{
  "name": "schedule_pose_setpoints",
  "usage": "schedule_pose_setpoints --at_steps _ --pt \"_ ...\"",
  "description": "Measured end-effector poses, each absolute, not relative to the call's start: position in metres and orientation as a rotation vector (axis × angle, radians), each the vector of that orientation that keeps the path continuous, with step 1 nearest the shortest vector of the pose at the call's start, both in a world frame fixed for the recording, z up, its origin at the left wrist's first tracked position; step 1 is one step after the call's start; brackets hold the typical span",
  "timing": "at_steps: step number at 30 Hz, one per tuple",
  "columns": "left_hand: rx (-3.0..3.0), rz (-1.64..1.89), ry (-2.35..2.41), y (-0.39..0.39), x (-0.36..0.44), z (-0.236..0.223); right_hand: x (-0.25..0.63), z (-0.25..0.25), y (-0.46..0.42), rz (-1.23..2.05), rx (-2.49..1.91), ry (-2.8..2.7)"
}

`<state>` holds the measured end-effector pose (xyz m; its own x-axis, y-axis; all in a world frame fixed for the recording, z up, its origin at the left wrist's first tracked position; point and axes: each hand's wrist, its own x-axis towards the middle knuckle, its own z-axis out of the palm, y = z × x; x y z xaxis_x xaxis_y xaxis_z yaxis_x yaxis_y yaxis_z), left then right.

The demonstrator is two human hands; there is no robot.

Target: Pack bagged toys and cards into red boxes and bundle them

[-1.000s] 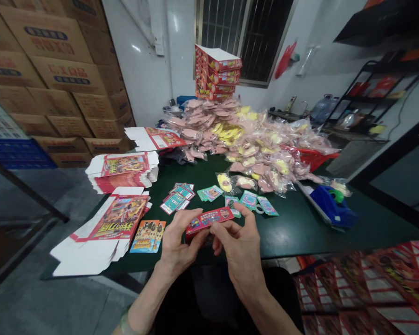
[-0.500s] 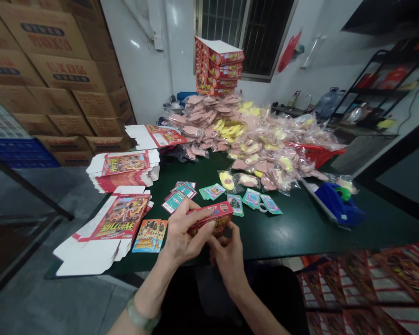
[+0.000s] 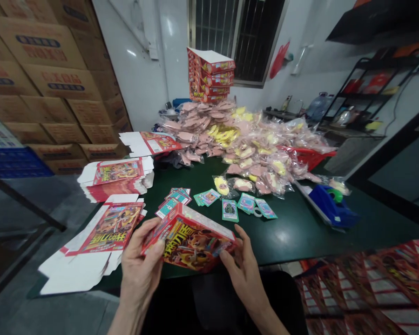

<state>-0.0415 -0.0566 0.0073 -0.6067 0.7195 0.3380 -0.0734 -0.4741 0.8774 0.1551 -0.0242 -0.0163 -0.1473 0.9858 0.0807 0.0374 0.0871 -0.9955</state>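
Note:
Both my hands hold a red printed box (image 3: 190,242) above the near edge of the dark green table (image 3: 293,232). My left hand (image 3: 139,270) grips its left end with the fingers wrapped over the top. My right hand (image 3: 242,270) holds its right lower corner, fingers curled under. The box is tilted, its big printed face turned toward me. Just left of my hands lie stacks of flat unfolded red box blanks (image 3: 104,232). Small teal cards (image 3: 230,209) lie on the table beyond the box.
A large heap of pink and yellow bagged items (image 3: 244,144) covers the far table, with stacked red boxes (image 3: 209,74) behind. A blue tape dispenser (image 3: 330,209) sits at right. Brown cartons (image 3: 52,93) line the left wall. More red box blanks (image 3: 370,288) lie lower right.
The box was a narrow red edge between my fingertips; it has been turned so its wide printed face shows. My hands have spread apart to its two ends, and the view has shifted slightly.

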Motion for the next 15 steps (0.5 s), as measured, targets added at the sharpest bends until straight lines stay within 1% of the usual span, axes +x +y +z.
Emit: schedule_pose_setpoints --at_steps 2,6,10,15 --pt "0.770 2.037 1.104 -0.058 -0.030 -0.004 0.161 0.000 -0.021 1.242 -1.009 -1.375" --pt "0.670 1.903 1.029 -0.055 -0.023 -0.011 0.179 0.021 -0.002 1.318 -0.979 -1.453" --pt "0.644 1.933 1.104 -0.050 -0.031 -0.005 0.193 0.020 0.012 1.395 -1.005 -1.681" --pt "0.791 1.710 1.267 -0.041 -0.021 -0.002 0.207 0.011 0.013 1.445 -0.959 -1.685"
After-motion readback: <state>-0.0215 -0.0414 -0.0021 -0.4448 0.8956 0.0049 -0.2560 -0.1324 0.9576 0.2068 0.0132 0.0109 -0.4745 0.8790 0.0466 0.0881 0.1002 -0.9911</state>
